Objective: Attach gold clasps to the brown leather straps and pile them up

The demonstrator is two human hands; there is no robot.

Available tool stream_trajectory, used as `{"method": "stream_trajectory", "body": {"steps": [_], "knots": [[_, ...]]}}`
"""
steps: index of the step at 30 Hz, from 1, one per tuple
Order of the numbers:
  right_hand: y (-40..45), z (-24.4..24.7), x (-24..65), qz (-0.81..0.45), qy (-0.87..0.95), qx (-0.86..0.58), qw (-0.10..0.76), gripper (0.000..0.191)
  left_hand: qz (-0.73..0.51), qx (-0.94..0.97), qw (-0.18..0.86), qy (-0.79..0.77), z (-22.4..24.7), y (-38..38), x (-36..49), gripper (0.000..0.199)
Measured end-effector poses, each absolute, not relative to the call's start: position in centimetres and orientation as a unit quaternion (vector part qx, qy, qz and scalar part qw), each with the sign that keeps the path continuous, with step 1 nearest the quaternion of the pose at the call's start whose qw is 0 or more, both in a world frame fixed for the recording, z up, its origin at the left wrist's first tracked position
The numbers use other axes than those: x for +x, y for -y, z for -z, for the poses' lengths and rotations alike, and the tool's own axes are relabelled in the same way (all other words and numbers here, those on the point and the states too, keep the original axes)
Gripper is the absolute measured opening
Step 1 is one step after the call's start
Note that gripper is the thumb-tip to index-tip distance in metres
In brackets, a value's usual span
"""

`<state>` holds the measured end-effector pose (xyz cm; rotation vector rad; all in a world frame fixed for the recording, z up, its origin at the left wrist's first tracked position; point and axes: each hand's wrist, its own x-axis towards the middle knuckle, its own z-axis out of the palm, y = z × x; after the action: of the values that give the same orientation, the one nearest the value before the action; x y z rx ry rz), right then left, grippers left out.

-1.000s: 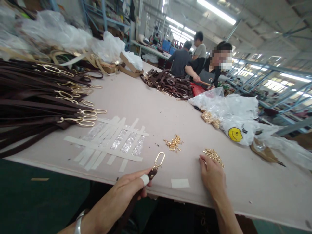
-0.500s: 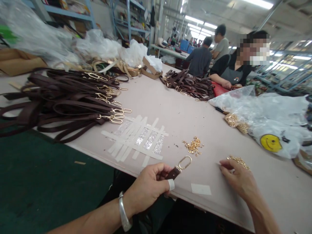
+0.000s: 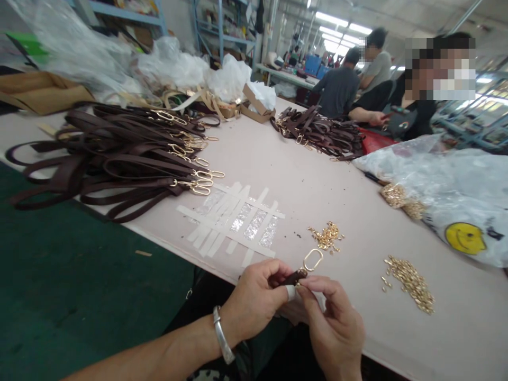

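Observation:
My left hand (image 3: 257, 299), with white tape on the thumb and a silver bangle at the wrist, grips the end of a dark brown strap (image 3: 292, 278). A gold oval clasp (image 3: 313, 260) sticks out beyond the strap end. My right hand (image 3: 333, 317) is at the strap end, thumb and forefinger pinched on a tiny gold piece (image 3: 298, 284), mostly hidden by the fingertips. One small heap of gold pieces (image 3: 327, 236) lies just past the clasp. To the right is a second heap of gold pieces (image 3: 410, 280).
Brown straps with gold clasps (image 3: 119, 159) are piled at left on the table (image 3: 270, 169). White tape strips (image 3: 234, 225) cover the middle. Farther back lie more straps (image 3: 321, 132); plastic bags (image 3: 448, 196) are at right. A person (image 3: 413, 111) works across the table.
My right hand has moved left from the right-hand heap to the strap end, uncovering that heap. My left hand still holds the strap. The view has shifted slightly.

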<state>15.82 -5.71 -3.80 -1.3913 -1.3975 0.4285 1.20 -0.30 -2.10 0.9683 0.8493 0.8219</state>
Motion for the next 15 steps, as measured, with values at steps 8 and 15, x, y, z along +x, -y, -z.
{"method": "stream_trajectory", "body": {"steps": [8, 15], "knots": [[5.7, 2.6, 15.8, -0.104, 0.661, -0.569, 0.478, 0.014, -0.384, 0.575, 0.594, -0.411, 2.8, 0.5, 0.6, 0.010], [5.9, 4.5, 15.0, -0.188, 0.549, -0.618, 0.530, 0.005, -0.391, 0.641, 0.529, -0.395, 2.6, 0.6, 0.0, 0.018]]}}
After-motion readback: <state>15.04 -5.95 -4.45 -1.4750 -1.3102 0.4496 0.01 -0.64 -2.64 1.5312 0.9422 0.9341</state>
